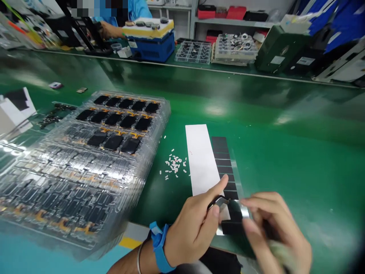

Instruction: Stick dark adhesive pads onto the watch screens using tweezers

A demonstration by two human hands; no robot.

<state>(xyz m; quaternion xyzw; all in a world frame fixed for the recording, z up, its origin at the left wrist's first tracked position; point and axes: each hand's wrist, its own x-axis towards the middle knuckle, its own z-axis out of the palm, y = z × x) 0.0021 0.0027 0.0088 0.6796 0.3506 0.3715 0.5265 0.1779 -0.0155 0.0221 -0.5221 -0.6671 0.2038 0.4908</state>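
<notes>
My left hand (194, 224), with a blue strap at the wrist, is closed on a small dark-edged screen part (219, 201) between thumb and fingers. Close on its right, my right hand (273, 228) is slightly blurred, its thumb and fingers pinched at a silvery, shiny edge beside dark film; what exactly it grips is hard to make out. Under and beyond my hands lies a sheet with a column of black rectangular stickers (224, 163). A white paper strip (201, 158) lies along its left side, partly under my left hand.
Stacked clear trays (114, 160) with small black screens fill the left. Small white scraps (174, 164) lie between trays and strip. At the back, a raised shelf (182, 68) holds a blue machine (155, 45), parts trays (235, 49) and a green box (281, 49); a person in blue sits behind.
</notes>
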